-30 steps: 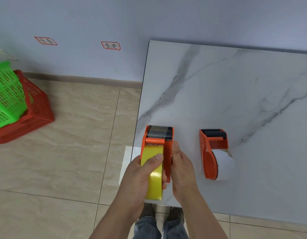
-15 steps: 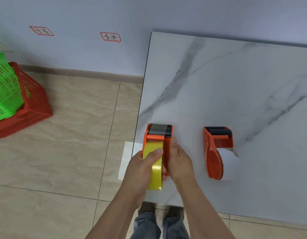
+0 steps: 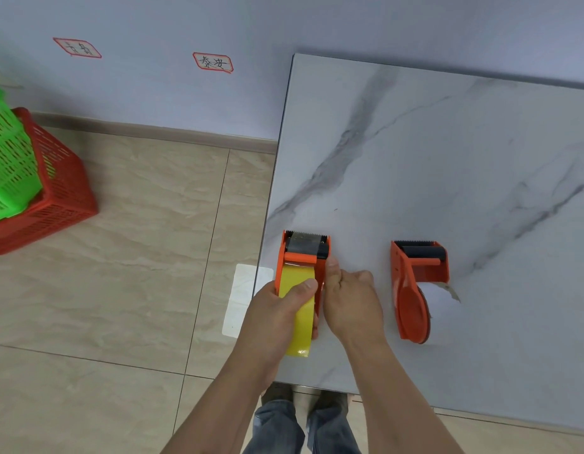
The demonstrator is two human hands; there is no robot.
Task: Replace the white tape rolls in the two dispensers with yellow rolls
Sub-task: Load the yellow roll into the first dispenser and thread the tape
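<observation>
Flanking the held dispenser (image 3: 303, 257), second dispenser (image 3: 415, 290) (white roll), baskets (image 3: 38, 191)

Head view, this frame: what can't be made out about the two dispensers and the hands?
- Whether the yellow roll is fully seated: left hand covers its side.
- Right hand fingers: tucked behind the left dispenser.
- White roll in the right dispenser: blends into the marble table.
- Wall labels: writing too small.
</observation>
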